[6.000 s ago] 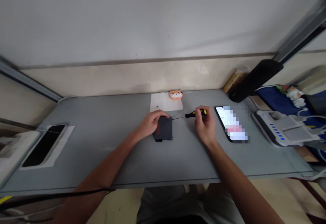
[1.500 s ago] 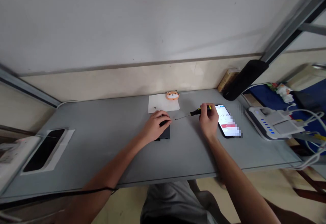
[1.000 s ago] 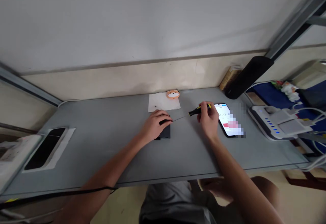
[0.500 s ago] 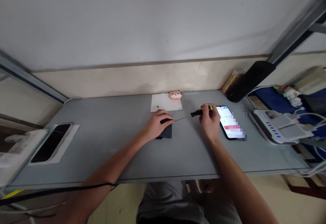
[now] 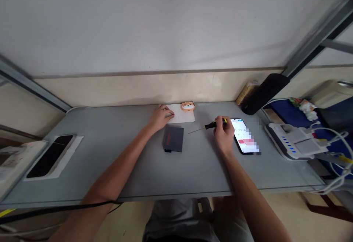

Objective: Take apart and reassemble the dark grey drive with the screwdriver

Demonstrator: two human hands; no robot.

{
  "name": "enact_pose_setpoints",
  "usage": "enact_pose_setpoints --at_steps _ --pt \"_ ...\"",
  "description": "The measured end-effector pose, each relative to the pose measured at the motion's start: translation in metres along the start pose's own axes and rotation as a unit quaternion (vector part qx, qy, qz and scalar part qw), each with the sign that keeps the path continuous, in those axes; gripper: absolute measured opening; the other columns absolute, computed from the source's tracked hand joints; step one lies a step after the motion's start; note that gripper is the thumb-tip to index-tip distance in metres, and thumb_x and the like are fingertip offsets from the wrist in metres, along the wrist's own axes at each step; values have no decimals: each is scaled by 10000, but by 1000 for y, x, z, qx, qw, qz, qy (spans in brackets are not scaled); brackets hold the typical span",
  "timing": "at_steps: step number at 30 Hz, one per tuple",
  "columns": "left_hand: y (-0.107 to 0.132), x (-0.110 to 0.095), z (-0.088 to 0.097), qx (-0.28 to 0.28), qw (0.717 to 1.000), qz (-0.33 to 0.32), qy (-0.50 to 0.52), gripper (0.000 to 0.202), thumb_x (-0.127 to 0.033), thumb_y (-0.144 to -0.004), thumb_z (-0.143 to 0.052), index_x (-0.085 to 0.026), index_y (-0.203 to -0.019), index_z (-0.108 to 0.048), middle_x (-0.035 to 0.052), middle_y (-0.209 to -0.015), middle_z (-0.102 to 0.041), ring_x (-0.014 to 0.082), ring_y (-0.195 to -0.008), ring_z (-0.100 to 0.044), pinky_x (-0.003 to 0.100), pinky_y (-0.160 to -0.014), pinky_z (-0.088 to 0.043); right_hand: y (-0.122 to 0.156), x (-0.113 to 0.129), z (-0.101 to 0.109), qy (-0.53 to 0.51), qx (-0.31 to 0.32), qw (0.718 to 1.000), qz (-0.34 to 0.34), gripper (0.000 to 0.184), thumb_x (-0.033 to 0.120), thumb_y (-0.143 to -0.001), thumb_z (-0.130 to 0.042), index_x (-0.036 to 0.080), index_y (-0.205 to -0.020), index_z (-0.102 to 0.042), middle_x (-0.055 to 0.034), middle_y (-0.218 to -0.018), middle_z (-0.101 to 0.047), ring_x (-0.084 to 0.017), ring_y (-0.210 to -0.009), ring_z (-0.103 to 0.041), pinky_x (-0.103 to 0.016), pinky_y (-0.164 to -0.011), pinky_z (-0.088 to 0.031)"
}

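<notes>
My left hand rests over the left part of a white paper sheet. Its thumb and index finger come together at the tips; whatever they pinch is too small or hidden to make out. Just below that hand, a flat dark grey box with red marking lies on the desk, a black piece at its lower left corner. My right hand is closed around the black and yellow handle of a screwdriver. The thin shaft points left, its tip above the desk to the right of the box.
An orange animal-faced case sits on the paper's upper right. A lit phone lies beside my right hand. Farther right are a black cylinder and a power strip with plugs and cables. Another phone lies at far left on white paper.
My left hand has left the dark grey box and moved up and left onto the paper, covering the small dark specks there. The box is uncovered. My right hand keeps the screwdriver.
</notes>
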State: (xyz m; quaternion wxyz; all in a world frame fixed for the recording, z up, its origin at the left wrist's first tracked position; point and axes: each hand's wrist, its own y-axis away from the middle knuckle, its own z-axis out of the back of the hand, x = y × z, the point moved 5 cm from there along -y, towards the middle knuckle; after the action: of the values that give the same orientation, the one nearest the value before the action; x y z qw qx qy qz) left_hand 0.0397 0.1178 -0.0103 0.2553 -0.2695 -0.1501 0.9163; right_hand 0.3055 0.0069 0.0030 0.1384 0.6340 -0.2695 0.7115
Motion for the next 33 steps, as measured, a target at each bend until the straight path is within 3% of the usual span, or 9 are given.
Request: enact_pose_setpoints --at_steps 4,9,13,18,21,23,25,27,33 --pt "6 1 -3 15 1000 17 -3 108 -314 -918 -709 -248 -892 -790 69 -946 -639 277 -997 -601 470 -965 -454 -1 -1 1 4 -5 1000 -10 470 673 -820 -608 204 -812 -580 57 -624 -508 -104 -504 -436 -260 -492 -357" --pt "24 -13 16 33 999 20 23 211 -326 -1000 -573 -271 -1095 -753 70 -1092 -667 260 -1093 -611 477 -1034 -431 -2 0 4 9 -19 1000 1 458 661 -833 -605 205 -810 -580 49 -644 -518 -107 -530 -450 -260 -508 -374" --pt "54 -47 18 193 967 -84 144 363 -436 -938 -678 -347 -1289 -656 55 -1225 -669 231 -1124 -634 375 -977 -517 -3 10 10 6 -56 998 17 437 647 -841 -610 215 -793 -562 70 -587 -463 -95 -455 -417 -249 -438 -334" --pt "70 -66 8 174 977 -7 119 438 -539 -856 -755 -311 -1221 -671 38 -1096 -708 239 -933 -700 337 -777 -559 0 29 21 18 -119 991 64 372 568 -842 -612 224 -732 -525 61 -575 -453 -95 -474 -408 -241 -448 -332" --pt "72 -68 7 141 986 73 57 322 -550 -941 -633 -256 -1052 -699 36 -820 -724 250 -712 -690 337 -625 -499 3 40 27 55 -161 979 112 325 499 -830 -609 221 -693 -513 52 -581 -437 -97 -520 -390 -242 -491 -324" --pt "74 -72 12 169 982 43 76 293 -508 -934 -656 -268 -1102 -677 25 -819 -736 232 -663 -682 316 -577 -465 5 44 28 67 -171 974 131 296 453 -820 -604 223 -668 -498 52 -572 -412 -99 -525 -369 -247 -499 -305" --pt "78 -78 18 242 964 -29 108 510 -489 -805 -807 -309 -1247 -627 33 -1025 -755 245 -793 -713 305 -610 -494 7 46 28 77 -165 973 144 275 405 -812 -596 225 -638 -482 54 -556 -387 -100 -522 -359 -251 -503 -292" --pt "81 -76 23 264 959 -43 93 624 -448 -751 -856 -328 -1304 -593 39 -1134 -737 277 -928 -712 315 -669 -521 10 46 25 91 -146 972 158 258 357 -809 -590 225 -617 -481 58 -534 -372 -98 -506 -347 -254 -497 -279" --pt "79 -85 3 216 976 -38 5 647 -493 -771 -802 -247 -1318 -560 105 -1234 -625 313 -1040 -659 412 -857 -554 21 38 14 123 -53 967 218 216 291 -832 -599 218 -643 -526 59 -514 -443 -97 -475 -384 -250 -478 -294"
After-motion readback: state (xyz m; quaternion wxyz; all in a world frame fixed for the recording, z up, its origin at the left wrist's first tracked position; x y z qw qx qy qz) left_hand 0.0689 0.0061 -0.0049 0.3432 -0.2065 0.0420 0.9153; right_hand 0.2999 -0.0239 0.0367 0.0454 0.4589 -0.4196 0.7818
